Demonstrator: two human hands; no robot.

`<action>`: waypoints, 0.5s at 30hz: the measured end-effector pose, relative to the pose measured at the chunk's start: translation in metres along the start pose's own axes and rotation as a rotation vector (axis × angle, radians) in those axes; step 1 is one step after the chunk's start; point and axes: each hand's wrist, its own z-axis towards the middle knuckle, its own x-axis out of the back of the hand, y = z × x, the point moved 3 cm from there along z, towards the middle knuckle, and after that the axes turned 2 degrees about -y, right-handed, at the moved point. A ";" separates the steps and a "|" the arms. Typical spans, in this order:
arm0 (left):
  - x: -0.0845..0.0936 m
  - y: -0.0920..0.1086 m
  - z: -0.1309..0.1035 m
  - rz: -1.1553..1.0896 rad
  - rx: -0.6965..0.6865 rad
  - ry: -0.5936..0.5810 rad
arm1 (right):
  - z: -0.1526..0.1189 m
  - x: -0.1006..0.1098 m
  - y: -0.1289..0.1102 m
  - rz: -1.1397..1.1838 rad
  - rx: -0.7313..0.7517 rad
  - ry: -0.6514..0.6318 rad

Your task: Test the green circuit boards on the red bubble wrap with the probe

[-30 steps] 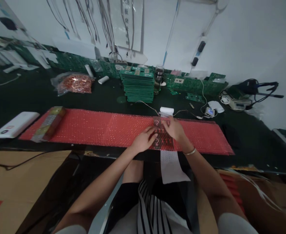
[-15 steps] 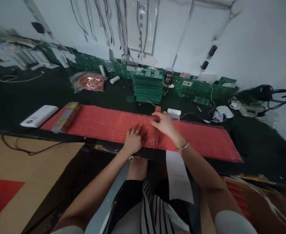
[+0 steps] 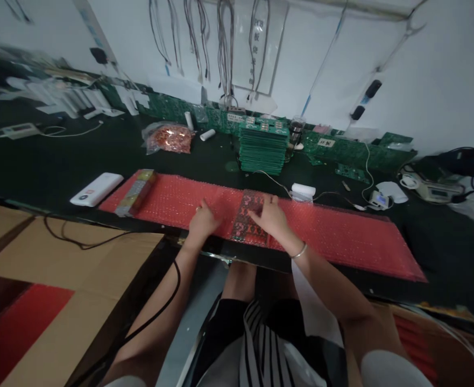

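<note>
Handling a dark panel (image 3: pixel 249 217) on red bubble wrap (image 3: pixel 180 201), both hands at mid-frame. Panel sits just right of frame center, lying across the wrap strip; looks to be under a clear layer, edges soft, so can't confirm. Wrap runs left to lower right along the near edge of the dark bench (image 3: pixel 204 167).

Right hand (image 3: pixel 273 217): on the panel's right side, fingers curled, thumb apart from them and over the panel. Can't tell if it pinches anything. Bracelet (image 3: pixel 299 250) on that wrist. Left hand (image 3: pixel 203 221): over the wrap, left of the panel and apart from it; thumb and fingers spread, nothing seen in the grasp. Can't tell how hard it bears on the wrap, if at all.

Around it: taped block (image 3: pixel 135 192) on the wrap's left end, white device (image 3: pixel 97 189) just left of that. Green board stack (image 3: pixel 263 150) upper center, bottle (image 3: pixel 297 129) right behind it. Bag of copper-colored bits (image 3: pixel 170 138) upper left of center. White roll (image 3: pixel 303 190) just beyond the wrap, right of center; small meter (image 3: pixel 379 200) farther right, lit screen. Paper (image 3: pixel 317 306) hanging by the right forearm, lower right. Carton (image 3: pixel 111 258) lower left.
</note>
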 end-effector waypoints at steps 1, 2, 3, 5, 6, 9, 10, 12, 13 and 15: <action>0.003 0.000 0.007 -0.078 0.021 -0.056 | -0.003 0.001 0.013 0.022 -0.026 -0.012; 0.006 0.003 0.013 -0.153 0.008 -0.106 | -0.005 -0.001 0.024 0.073 -0.035 -0.051; 0.007 0.011 0.017 -0.226 -0.048 -0.142 | -0.007 -0.004 0.033 0.152 -0.034 -0.103; 0.004 0.036 0.014 -0.329 -0.242 -0.153 | -0.007 -0.011 0.046 0.354 -0.037 -0.203; 0.000 0.052 0.008 -0.357 -0.350 -0.142 | -0.006 -0.014 0.050 0.455 -0.069 -0.238; -0.023 0.095 -0.019 -0.281 -0.540 -0.110 | 0.001 -0.019 0.059 0.643 -0.277 -0.280; -0.031 0.103 -0.027 -0.248 -0.552 -0.084 | 0.004 -0.019 0.060 0.654 -0.326 -0.291; -0.042 0.108 -0.035 -0.224 -0.562 -0.047 | 0.012 -0.017 0.056 0.617 -0.316 -0.300; -0.044 0.106 -0.037 -0.239 -0.564 -0.047 | 0.016 -0.015 0.053 0.578 -0.266 -0.296; -0.043 0.097 -0.036 -0.313 -0.556 -0.098 | 0.020 -0.012 0.044 0.511 -0.181 -0.276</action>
